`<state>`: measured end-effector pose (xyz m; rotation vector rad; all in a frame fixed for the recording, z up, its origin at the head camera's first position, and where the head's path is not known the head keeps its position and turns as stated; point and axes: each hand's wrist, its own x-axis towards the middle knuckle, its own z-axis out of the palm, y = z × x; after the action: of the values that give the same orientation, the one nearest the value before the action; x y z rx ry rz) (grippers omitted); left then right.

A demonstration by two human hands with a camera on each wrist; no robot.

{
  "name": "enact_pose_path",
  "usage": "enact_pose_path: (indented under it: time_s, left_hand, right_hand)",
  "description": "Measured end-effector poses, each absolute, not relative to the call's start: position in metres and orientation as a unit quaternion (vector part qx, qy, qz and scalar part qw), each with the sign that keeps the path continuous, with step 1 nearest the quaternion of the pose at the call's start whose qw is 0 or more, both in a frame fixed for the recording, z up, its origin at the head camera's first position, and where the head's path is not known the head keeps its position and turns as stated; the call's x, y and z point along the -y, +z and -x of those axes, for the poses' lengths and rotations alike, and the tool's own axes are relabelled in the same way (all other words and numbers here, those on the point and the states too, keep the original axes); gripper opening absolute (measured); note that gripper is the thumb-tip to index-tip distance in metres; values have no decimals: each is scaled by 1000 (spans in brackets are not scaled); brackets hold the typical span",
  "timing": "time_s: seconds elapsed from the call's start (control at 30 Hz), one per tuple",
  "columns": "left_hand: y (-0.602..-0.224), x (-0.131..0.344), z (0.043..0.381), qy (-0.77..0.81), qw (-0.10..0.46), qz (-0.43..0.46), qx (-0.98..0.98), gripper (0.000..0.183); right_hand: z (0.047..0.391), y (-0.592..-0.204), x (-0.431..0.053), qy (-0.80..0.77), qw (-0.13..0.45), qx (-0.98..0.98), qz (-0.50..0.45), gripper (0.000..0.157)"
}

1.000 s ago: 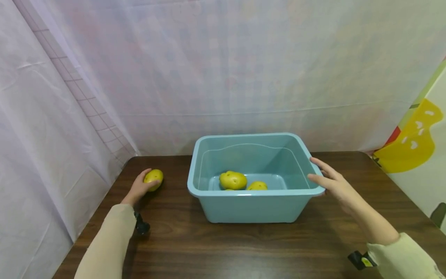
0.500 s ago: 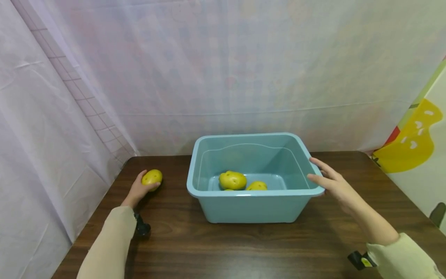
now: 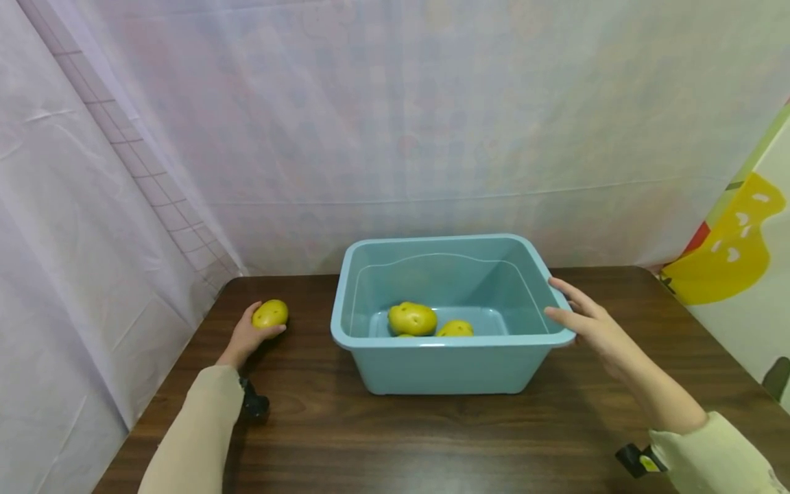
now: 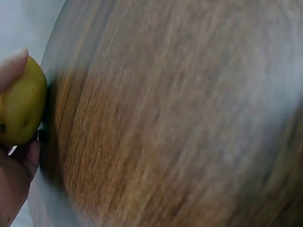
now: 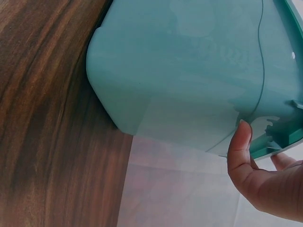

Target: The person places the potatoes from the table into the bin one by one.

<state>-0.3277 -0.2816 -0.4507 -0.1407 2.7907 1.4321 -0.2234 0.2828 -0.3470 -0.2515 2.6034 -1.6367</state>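
Note:
My left hand (image 3: pixel 244 337) holds a yellow potato (image 3: pixel 270 313) at the left of the table, its thumb along the near side. In the left wrist view the potato (image 4: pixel 24 106) shows small dark pits, with fingers (image 4: pixel 14 71) on it, close over the wood. My right hand (image 3: pixel 595 333) grips the right rim of a light blue plastic tub (image 3: pixel 444 369). The right wrist view shows that hand's fingers (image 5: pixel 241 142) bent at the rim. Inside the tub lie a large yellow potato (image 3: pixel 412 320) and a smaller-looking one (image 3: pixel 455 329); a sliver of another shows at the front wall.
The tub stands on a dark brown wooden table (image 3: pixel 321 439). White curtains (image 3: pixel 401 137) hang behind the table and along its left side. A yellow printed shape (image 3: pixel 722 254) is on the wall at the right. Black wrist straps sit on both arms.
My left hand and its potato have shifted slightly left, and the potato has turned a little in the grip. The tub and my right hand have stayed in place.

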Motion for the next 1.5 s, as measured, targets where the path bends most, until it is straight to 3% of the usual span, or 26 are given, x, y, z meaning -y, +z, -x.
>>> enact_pose_path:
  time_s: [0.8, 1.5]
  left_hand:
    - [-446, 284, 328, 462, -28, 58, -885, 80]
    - [-438, 285, 324, 492, 16, 2, -871, 75]
  right_hand:
    - [224, -346, -282, -535, 26, -841, 77, 66]
    - [224, -347, -283, -532, 29, -842, 82, 65]
